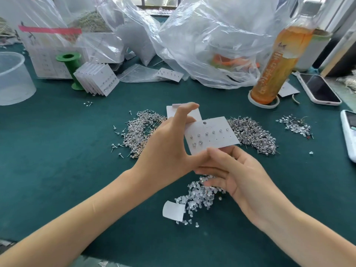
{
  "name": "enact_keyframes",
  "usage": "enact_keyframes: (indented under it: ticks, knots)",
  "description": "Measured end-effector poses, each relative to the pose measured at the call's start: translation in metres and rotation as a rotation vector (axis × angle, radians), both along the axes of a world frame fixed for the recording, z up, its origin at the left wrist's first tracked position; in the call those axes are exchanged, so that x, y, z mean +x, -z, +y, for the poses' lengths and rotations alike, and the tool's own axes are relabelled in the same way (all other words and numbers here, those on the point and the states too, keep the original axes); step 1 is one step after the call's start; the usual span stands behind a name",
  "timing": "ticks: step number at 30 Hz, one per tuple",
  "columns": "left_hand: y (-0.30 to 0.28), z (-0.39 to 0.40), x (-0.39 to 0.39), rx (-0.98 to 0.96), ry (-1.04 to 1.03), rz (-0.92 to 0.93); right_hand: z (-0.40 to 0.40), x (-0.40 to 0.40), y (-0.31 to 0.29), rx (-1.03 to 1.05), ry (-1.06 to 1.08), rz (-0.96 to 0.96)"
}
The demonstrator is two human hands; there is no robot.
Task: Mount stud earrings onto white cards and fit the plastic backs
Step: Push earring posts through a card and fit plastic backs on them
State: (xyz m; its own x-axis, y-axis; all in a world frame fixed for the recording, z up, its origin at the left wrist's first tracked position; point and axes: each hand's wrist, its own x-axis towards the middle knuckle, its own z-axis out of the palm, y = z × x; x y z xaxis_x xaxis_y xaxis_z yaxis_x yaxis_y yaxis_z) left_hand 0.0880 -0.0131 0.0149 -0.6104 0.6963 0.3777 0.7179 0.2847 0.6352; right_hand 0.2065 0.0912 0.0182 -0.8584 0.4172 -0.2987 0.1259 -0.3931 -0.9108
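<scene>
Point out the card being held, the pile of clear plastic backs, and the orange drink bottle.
card [221, 130]: head view, on its bare white upper area.
plastic backs [198, 199]: head view, middle of the pile.
orange bottle [277, 70]: head view, on its label.

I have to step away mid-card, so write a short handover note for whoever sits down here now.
Left hand: holds the white card by its left edge, above the table.
Right hand: supports the card's bottom edge; whether it holds a back cannot be seen.
Card: top row of six studs filled, two in the second row; the remaining holes are empty.
Supplies: stud piles and behind the card, clear plastic backs under the right hand, finished cards far left.
Left to do: fill the remaining holes, check backs.
</scene>
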Motion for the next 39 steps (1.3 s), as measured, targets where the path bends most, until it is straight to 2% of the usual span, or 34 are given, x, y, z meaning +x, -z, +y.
enact_keyframes:
  ticks: [17, 20, 24, 29, 31, 35, 39]
  knots:
    - [-0.009, 0.031, 0.036, 0.021, -0.033, 0.149, 0.022, 0.007, 0.004, 0.017, 0.103, 0.102]
    - [-0.009, 0.033, 0.034, 0.021, 0.027, 0.13, 0.025, 0.008, 0.005, 0.041, 0.096, 0.129]
    - [-0.014, 0.028, 0.013, -0.058, 0.226, 0.037, 0.039, 0.008, 0.001, 0.076, 0.163, 0.201]
    - [-0.011, 0.026, -0.027, -0.07, 0.197, -0.031, 0.062, 0.011, 0.001, 0.423, 0.221, 0.247]
    - [-0.003, 0.027, -0.032, -0.146, 0.232, -0.075, 0.067, 0.012, 0.007, 0.51, 0.218, 0.244]
    - [0.012, 0.03, -0.029, -0.343, 0.322, -0.052, 0.066, 0.015, 0.02, 0.553, 0.203, 0.248]
    - [0.016, 0.029, -0.031, -0.341, 0.334, -0.047, 0.065, 0.015, 0.025, 0.571, 0.201, 0.266]
